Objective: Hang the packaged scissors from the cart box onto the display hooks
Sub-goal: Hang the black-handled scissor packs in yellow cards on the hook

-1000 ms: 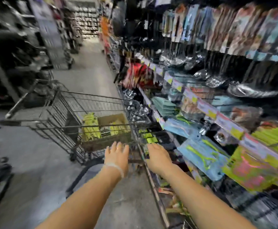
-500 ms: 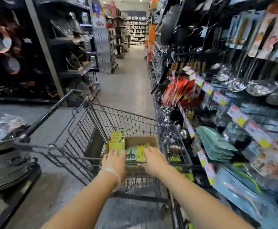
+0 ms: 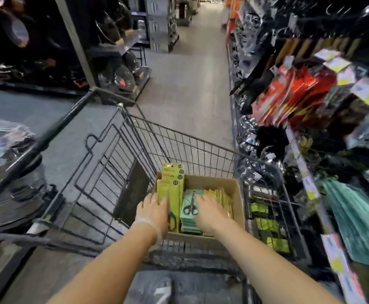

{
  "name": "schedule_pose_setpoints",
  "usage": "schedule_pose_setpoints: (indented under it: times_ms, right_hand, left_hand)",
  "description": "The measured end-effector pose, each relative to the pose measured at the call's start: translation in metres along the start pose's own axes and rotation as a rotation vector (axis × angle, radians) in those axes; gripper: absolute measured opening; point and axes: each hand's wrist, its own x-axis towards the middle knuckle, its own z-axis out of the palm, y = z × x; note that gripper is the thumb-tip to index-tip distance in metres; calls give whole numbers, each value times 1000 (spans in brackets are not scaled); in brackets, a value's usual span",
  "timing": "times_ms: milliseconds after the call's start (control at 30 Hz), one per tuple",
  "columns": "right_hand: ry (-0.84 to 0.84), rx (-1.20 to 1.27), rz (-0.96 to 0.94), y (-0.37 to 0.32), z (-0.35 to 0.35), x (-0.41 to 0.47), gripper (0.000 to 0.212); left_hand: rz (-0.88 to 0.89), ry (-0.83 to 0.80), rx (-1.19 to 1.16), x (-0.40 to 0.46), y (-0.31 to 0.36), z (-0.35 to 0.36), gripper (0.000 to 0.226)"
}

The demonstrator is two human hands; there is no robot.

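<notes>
- The cardboard box (image 3: 234, 194) sits inside the wire shopping cart (image 3: 179, 145), in its right near corner; its brown walls are plain and matte, its top open; the cart is a dark metal grid of thin rods with a thick black handle bar (image 3: 36, 148) running along its left side.
- The packaged scissors fill the box in flat rectangular cards; a stack of tall yellow-green packs (image 3: 172, 183) stands upright against the left wall, its tops rising above the rim, each with a small dark round mark near the upper corner; a pale teal pack (image 3: 190, 205) lies face up in the middle, a pair of black-handled scissors showing on it; more yellow packs (image 3: 221, 196) stand on edge, tightly rowed, at the right.
- The left hand (image 3: 154, 212) rests on the upright yellow-green stack, fingers fairly straight and together; whether it grips a pack I cannot tell; a thin pale band rings the wrist.
- The right hand (image 3: 210, 213) lies palm down over the teal and yellow packs, fingers spread and apart, holding nothing that shows.
- The display hooks to the right are blurred; glossy red packets (image 3: 289, 93) hang there, with yellow-white price tags (image 3: 367, 91) above and soft teal-green goods (image 3: 354, 216) lower down.
- The aisle floor (image 3: 190, 73) is pale, smooth and speckled; dark pans (image 3: 122, 75) stand on the left shelving.
</notes>
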Motion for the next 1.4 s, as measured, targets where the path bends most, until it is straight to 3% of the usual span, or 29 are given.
schedule_pose_setpoints:
  times_ms: [233,400,667,800,900,967,1100,1233,1300,1400]
  right_hand:
    - [-169,49,133,-6,41,135,55]
    - [-260,247,261,-7,77,211,49]
    - [-135,732,539,-4,119,269,65]
    - [-58,771,640,-1,137,278,45]
    - [-74,691,609,2,141,273,27]
    - [-26,737,557,2,141,265,20]
    - [90,1079,474,10,108,250,8]
    - [18,1224,319,11,69,242,6]
    - [-53,1231,295,7,68,243,7]
    - [-106,1180,360,6,79,250,31]
  left_hand:
    - [11,-138,-70,116,-45,37,65]
    - [-17,-268,-138,171,-66,75,63]
    - [-41,-368,-204,208,-67,113,68]
    - [-44,-387,-249,210,-70,115,65]
    - [-54,-361,-306,208,-72,112,60]
    - [-95,-349,-408,206,-73,108,62]
    - [-240,-254,-804,207,-68,95,75]
    - [-394,-138,-1278,209,-57,75,52]
    - [-495,-86,-1383,209,-57,72,36]
    - [-605,-89,-1430,203,-64,78,20]
